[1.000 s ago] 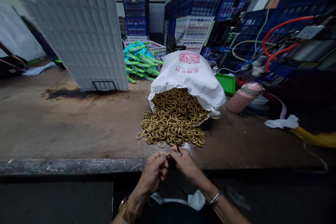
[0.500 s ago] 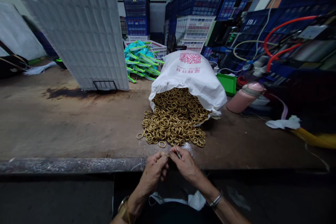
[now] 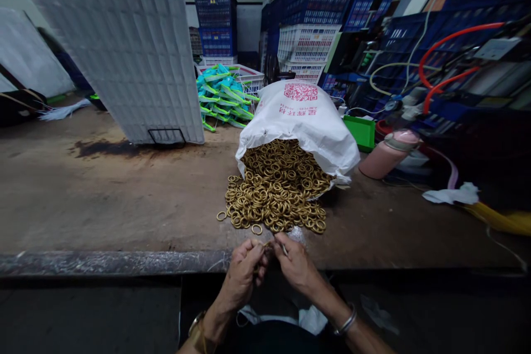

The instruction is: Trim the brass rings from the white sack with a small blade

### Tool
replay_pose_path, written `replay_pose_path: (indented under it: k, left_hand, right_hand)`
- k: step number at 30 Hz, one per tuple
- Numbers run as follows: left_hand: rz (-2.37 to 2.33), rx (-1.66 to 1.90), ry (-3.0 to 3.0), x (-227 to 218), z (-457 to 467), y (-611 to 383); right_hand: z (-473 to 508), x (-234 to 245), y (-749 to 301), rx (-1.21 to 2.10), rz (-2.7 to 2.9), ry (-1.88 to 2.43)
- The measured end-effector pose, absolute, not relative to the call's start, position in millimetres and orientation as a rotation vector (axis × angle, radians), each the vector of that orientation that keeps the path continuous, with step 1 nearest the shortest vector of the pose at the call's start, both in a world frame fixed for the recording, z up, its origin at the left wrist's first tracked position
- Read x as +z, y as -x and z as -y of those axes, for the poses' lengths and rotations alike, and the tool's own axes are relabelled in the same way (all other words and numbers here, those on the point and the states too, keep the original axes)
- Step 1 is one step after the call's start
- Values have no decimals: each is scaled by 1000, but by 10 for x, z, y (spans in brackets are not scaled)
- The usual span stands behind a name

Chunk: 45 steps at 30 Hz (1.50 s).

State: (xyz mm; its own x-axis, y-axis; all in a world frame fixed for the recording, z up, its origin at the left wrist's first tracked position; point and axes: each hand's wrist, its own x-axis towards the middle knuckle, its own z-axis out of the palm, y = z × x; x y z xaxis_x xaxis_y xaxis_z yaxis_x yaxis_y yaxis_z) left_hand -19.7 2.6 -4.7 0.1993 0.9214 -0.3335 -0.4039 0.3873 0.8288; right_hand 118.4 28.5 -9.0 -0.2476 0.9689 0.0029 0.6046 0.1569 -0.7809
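While the left hand (image 3: 244, 266) works at the near edge of the bench (image 3: 124, 210), its grip is narrow, thumb and forefinger pinching a brass-coloured ring (image 3: 266, 244), partly hidden, between the two hands. Right hand (image 3: 297, 266): grip narrow too, holding a thin tool (image 3: 284, 250), mostly covered by fingers, type unclear; can't tell if it touches the ring. Ring pile (image 3: 276, 204) just beyond both hands, spilling from the mouth of a white sack (image 3: 307, 119) lying on its side, red print on top. Pink bottle (image 3: 384, 159) right of sack, near green tray (image 3: 360, 134); ribbed white panel (image 3: 136, 50) upright at left
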Motion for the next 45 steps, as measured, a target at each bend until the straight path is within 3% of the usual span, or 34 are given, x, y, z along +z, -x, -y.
replay_pose_path:
  k: [13, 20, 29, 36, 45]
  left_hand:
    - [-1043, 1039, -855, 12, 7, 191]
    - [-944, 1023, -687, 61, 28, 231]
    - [-909, 1051, -702, -42, 0, 227]
    - [-900, 884, -670, -4, 149, 279]
    - [-1087, 530, -311, -670, 388, 212]
  right_hand:
    - [-239, -89, -1187, 859, 2254, 1503]
    - [-364, -35, -1282, 736, 2229, 1834]
    - [-218, -19, -1149, 779, 2294, 1532]
    - [-368, -27, -1289, 530, 2290, 1869]
    - [-580, -235, -1811, 301, 1727, 1794]
